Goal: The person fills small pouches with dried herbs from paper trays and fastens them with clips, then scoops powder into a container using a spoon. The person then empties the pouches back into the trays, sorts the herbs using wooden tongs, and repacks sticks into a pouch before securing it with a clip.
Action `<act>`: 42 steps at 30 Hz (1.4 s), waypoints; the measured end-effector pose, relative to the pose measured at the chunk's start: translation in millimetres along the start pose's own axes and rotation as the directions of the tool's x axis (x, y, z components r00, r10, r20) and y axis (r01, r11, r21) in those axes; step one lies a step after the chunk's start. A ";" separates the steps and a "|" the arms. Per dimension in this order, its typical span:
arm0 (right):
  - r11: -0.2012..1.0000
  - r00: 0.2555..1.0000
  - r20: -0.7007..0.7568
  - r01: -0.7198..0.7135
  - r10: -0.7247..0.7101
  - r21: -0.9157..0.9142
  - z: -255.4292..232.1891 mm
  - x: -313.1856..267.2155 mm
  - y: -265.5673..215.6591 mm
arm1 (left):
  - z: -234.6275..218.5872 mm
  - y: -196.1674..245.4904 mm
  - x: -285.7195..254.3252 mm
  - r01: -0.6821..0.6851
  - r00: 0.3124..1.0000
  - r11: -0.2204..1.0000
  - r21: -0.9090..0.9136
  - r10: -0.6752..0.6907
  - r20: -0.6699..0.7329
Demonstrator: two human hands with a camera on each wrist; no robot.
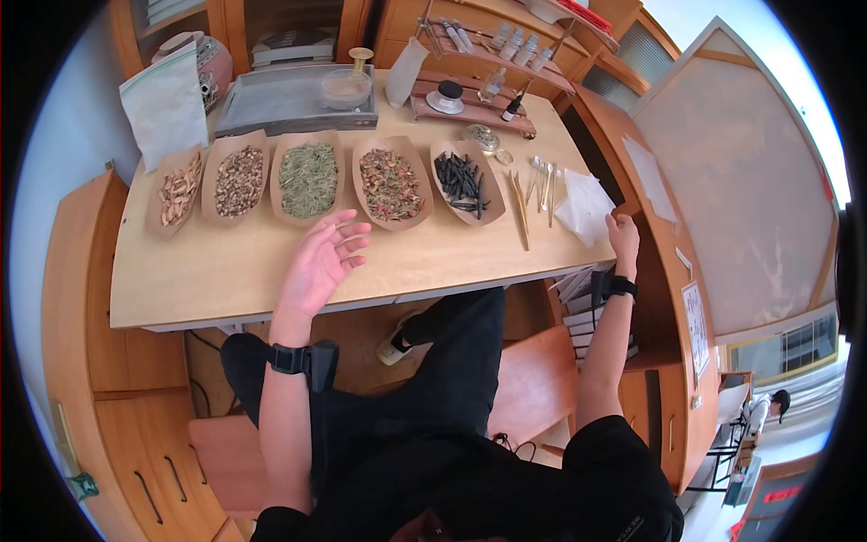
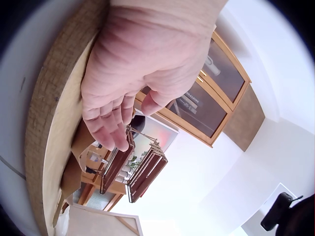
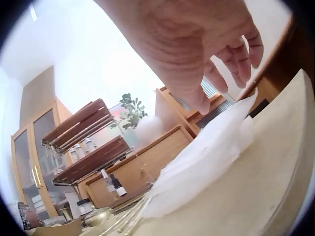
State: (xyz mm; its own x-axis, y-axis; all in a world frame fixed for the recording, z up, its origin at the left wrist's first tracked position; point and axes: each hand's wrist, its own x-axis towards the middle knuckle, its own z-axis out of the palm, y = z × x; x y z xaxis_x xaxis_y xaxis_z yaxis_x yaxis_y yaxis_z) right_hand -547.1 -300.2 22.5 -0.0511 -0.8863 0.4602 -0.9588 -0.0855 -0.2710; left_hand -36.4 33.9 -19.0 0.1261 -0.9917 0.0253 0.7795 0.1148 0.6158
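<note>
My left hand [image 1: 316,262] hovers near the table's front edge, palm turned inward, fingers loosely bent and holding nothing. Beyond it stand paper trays: one of green dried herb [image 1: 308,181], one of mixed dried petals [image 1: 390,185]. In the left wrist view the left hand [image 2: 142,59] shows its thumb apart from the fingers. At the table's right end my right hand [image 1: 623,239] is beside a thin white sheet [image 1: 585,208]. The right wrist view shows the right hand's [image 3: 211,54] fingers loosely bent above the raised corner of that sheet, with a gap between thumb and fingers.
Further trays hold pale dried slices [image 1: 180,190], brown chopped pieces [image 1: 239,183] and black sticks [image 1: 462,185]. Slim metal tools [image 1: 521,212] lie left of the sheet. Behind are a grey tray [image 1: 271,104], a white vase [image 1: 406,74] and a wooden rack [image 1: 479,110] with small bottles.
</note>
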 end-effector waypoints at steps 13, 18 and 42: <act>0.843 0.959 0.241 -0.249 0.147 0.477 -4.5 13.5 22.1 | -2.9 -0.1 -1.3 0.014 0.999 0.999 -0.034 -0.013 0.030; 0.777 0.987 0.141 -0.145 0.073 0.612 -44.8 6.8 -21.5 | -5.8 -3.3 -0.4 0.007 0.999 1.000 -0.023 -0.006 0.043; 0.221 0.485 -0.266 0.732 -0.833 0.644 -80.1 -190.7 -365.2 | 7.5 7.5 -4.6 -0.019 0.999 0.997 -0.068 0.023 0.047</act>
State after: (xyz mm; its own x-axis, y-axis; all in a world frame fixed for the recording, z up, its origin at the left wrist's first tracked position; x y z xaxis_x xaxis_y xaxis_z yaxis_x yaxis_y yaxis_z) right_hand -209.6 -63.5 101.4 0.6991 -0.2378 0.6743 -0.0688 -0.9611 -0.2677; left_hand -35.7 38.9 -8.6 0.1149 -0.9905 0.0758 0.8169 0.1376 0.5601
